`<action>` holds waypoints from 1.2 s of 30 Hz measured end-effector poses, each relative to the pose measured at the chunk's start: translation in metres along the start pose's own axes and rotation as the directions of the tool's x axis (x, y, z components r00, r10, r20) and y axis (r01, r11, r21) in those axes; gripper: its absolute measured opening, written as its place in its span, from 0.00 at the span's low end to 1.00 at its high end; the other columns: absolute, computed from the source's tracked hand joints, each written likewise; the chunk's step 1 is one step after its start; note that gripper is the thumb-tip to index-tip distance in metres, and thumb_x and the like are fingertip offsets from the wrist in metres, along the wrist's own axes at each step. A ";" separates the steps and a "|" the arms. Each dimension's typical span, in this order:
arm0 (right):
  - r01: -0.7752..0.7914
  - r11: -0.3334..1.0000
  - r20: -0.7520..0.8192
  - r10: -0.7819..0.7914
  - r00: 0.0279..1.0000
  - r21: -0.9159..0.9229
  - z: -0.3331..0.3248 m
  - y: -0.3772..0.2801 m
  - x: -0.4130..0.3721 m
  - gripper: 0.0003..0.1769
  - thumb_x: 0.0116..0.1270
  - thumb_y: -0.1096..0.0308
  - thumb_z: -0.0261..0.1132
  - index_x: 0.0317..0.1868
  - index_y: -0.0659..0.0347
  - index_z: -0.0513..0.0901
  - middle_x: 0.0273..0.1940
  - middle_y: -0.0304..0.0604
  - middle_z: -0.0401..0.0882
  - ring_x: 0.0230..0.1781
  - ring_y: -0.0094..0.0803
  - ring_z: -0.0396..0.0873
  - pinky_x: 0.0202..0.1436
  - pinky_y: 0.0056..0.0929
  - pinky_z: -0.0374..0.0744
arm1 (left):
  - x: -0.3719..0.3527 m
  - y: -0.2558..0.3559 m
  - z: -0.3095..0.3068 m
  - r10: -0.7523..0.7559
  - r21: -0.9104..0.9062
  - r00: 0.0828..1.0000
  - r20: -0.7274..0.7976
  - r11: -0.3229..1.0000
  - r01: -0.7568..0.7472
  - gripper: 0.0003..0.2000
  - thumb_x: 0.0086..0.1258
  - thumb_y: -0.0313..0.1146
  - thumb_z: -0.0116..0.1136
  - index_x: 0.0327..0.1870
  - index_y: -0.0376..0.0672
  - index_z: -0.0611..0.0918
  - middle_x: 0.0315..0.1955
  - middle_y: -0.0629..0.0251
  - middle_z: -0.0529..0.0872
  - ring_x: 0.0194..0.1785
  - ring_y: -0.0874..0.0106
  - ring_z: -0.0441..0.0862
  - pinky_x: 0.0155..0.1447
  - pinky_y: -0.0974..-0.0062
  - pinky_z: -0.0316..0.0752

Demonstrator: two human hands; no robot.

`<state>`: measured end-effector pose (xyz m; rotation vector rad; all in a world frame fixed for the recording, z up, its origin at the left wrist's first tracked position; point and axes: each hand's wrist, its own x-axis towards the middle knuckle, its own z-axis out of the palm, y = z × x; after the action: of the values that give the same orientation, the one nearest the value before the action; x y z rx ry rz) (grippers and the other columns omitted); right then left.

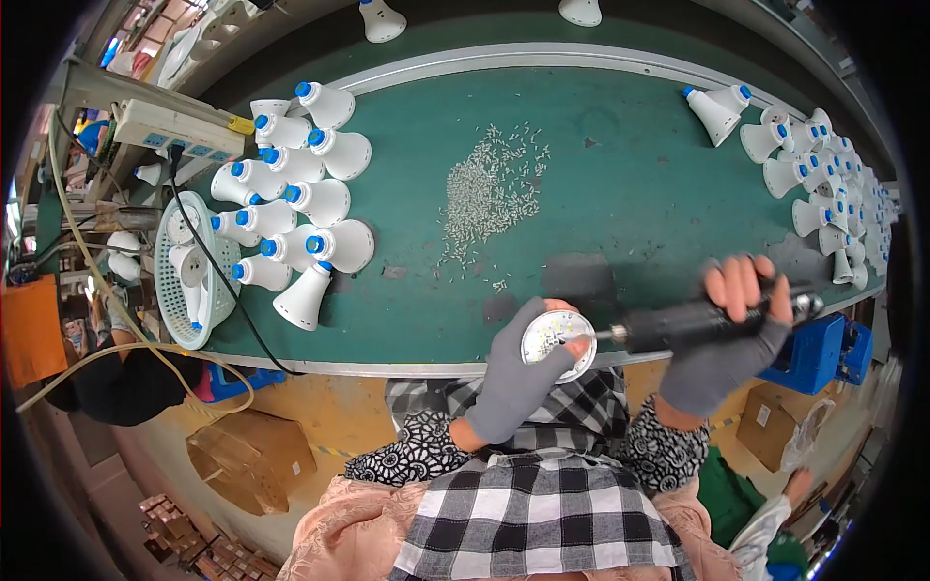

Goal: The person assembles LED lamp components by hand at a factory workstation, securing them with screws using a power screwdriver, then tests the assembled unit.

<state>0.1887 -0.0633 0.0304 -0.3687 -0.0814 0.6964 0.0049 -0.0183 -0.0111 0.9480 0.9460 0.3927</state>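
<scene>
Head view, bulb disc: we hold a round white bulb disc (559,346), its LED board facing up, at the near edge of the green bench (620,174), just over our lap.
Left hand: our left hand (513,378) wears a grey glove with bare fingertips. It cups the disc from below and from the left, with the fingers closed on the rim.
Right hand: our right hand (731,339), gloved the same way, is wrapped tight round a black screwdriver (678,324) that lies nearly level and points left.
Bit: the thin tip meets the right side of the disc, close to our left fingertips. We cannot tell whether a screw sits on it.
Screws: a loose heap of screws (489,189) lies mid-bench, well apart from both hands.
Housings: white cone housings (300,203) with blue caps lie clustered to the left. A second batch (814,174) crowds the right end.
Left edge: a white mesh basket (167,315) holds a few more housings. A power strip (174,131) sits behind it, and a black cable (228,290) runs down over the bench edge.
Risk: we judge that the bit could skid off the board, since the disc is held in the air with nothing under it. A slip would scratch the LEDs or jab the bare fingertips beside the tip. A dropped screw would fall into our lap.
</scene>
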 end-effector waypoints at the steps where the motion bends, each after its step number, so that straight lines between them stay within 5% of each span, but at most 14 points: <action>1: 0.029 1.000 0.039 -0.030 0.999 0.005 0.003 -0.008 -0.003 0.10 0.73 0.65 0.56 0.45 0.63 0.71 0.27 0.32 0.61 0.24 0.22 0.63 0.35 0.26 0.66 | 0.000 -0.003 0.001 0.037 0.019 0.999 0.009 0.999 -0.037 0.16 0.64 0.33 0.66 0.50 0.40 0.78 0.42 0.63 0.84 0.45 0.78 0.82 0.48 0.79 0.78; 8: 0.217 0.930 0.130 -0.185 0.974 -0.297 0.009 -0.031 -0.021 0.10 0.71 0.65 0.57 0.46 0.61 0.70 0.27 0.34 0.63 0.22 0.23 0.66 0.35 0.27 0.69 | -0.002 -0.019 0.011 0.184 0.256 0.983 0.018 0.949 -0.182 0.15 0.63 0.31 0.66 0.49 0.39 0.78 0.42 0.65 0.82 0.43 0.78 0.81 0.48 0.79 0.77; 16: 0.290 0.860 0.157 -0.246 0.957 -0.420 0.014 -0.022 -0.030 0.11 0.70 0.64 0.58 0.47 0.59 0.70 0.26 0.34 0.64 0.22 0.24 0.68 0.34 0.28 0.69 | -0.001 -0.017 0.017 0.263 0.263 0.965 0.011 0.930 -0.256 0.12 0.62 0.31 0.66 0.45 0.40 0.80 0.40 0.63 0.80 0.44 0.70 0.77 0.50 0.74 0.73; 25: 0.261 0.895 0.257 -0.173 0.951 -0.361 0.010 -0.021 -0.031 0.09 0.72 0.68 0.55 0.49 0.62 0.69 0.29 0.37 0.64 0.26 0.25 0.67 0.39 0.29 0.68 | -0.001 -0.018 0.019 0.269 0.249 0.963 -0.003 0.933 -0.259 0.11 0.62 0.31 0.65 0.43 0.40 0.81 0.38 0.63 0.79 0.45 0.67 0.75 0.51 0.72 0.71; 31: 0.277 0.858 0.146 -0.237 0.961 -0.432 0.011 -0.020 -0.032 0.11 0.69 0.64 0.59 0.47 0.58 0.70 0.25 0.34 0.64 0.22 0.25 0.69 0.34 0.30 0.69 | 0.000 -0.022 0.014 0.293 0.320 0.956 0.034 0.903 -0.288 0.13 0.62 0.32 0.66 0.46 0.40 0.80 0.42 0.63 0.80 0.45 0.72 0.78 0.50 0.75 0.73; 36: 0.283 0.872 0.272 -0.182 0.945 -0.400 0.010 -0.022 -0.034 0.10 0.71 0.67 0.55 0.48 0.62 0.70 0.29 0.37 0.65 0.26 0.25 0.68 0.39 0.30 0.68 | 0.000 -0.023 0.015 0.294 0.347 0.955 0.038 0.892 -0.288 0.15 0.62 0.32 0.67 0.47 0.40 0.80 0.45 0.62 0.80 0.45 0.74 0.80 0.50 0.77 0.75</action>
<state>0.1745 -0.0972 0.0489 -0.6966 -0.5002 0.4704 0.0143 -0.0388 -0.0264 1.4250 0.9051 0.4946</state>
